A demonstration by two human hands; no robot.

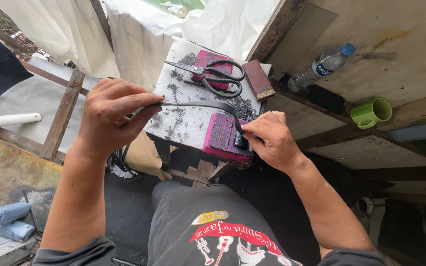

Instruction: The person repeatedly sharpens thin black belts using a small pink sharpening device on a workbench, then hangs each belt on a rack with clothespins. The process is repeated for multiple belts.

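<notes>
Left hand [112, 116]: fingers and thumb pinch the left end of a long flat black rubber strip [198, 104], raised above the left edge of the bench.
Right hand [271, 138]: fingertips pinch the strip's right end, pressing it onto a pink rectangular block [220, 134] at the near right corner.
Small grimy white work bench [186, 123]: black shavings scattered; bare room in its middle.
Far edge: black-handled scissors [213, 76] lying on a second pink block [208, 60]; dark red block [258, 80] just right.
Right shelf: clear plastic bottle [321, 66], green mug [371, 113], well apart from the hands.
</notes>
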